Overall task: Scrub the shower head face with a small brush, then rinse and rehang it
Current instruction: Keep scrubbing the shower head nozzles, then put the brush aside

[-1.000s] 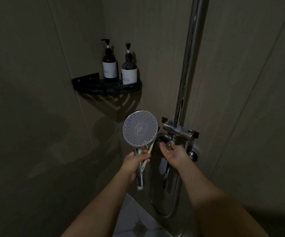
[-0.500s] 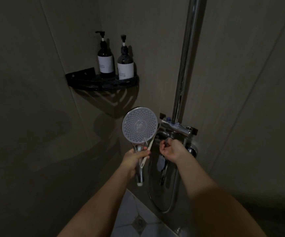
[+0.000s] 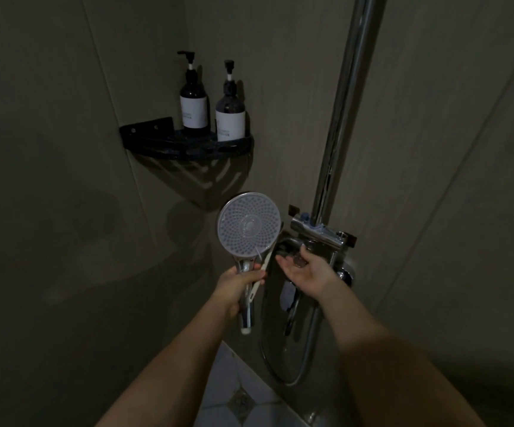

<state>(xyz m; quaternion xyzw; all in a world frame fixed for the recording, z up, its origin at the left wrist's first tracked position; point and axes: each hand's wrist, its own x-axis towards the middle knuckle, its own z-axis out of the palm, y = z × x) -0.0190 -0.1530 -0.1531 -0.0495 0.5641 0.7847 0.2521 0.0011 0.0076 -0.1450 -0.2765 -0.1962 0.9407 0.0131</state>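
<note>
The round shower head point(image 3: 249, 224) faces me, its dotted face upright at the centre. My left hand point(image 3: 238, 285) grips its chrome handle and holds a small white brush point(image 3: 262, 271) against that handle; the brush runs up behind the head's right edge. My right hand point(image 3: 306, 269) is open, palm up, fingers spread, just below the chrome mixer valve point(image 3: 322, 232) and in front of its knob. The hose point(image 3: 283, 359) loops down below the valve.
A chrome riser pipe point(image 3: 342, 118) climbs from the valve. A black corner shelf point(image 3: 185, 144) carries two dark pump bottles point(image 3: 193, 103) up on the left. Tiled walls close in on both sides; patterned floor tiles point(image 3: 237, 396) lie below.
My right hand has come off the valve knob and turned palm up with fingers spread. The shower head and brush stay in my left hand, nearly still.
</note>
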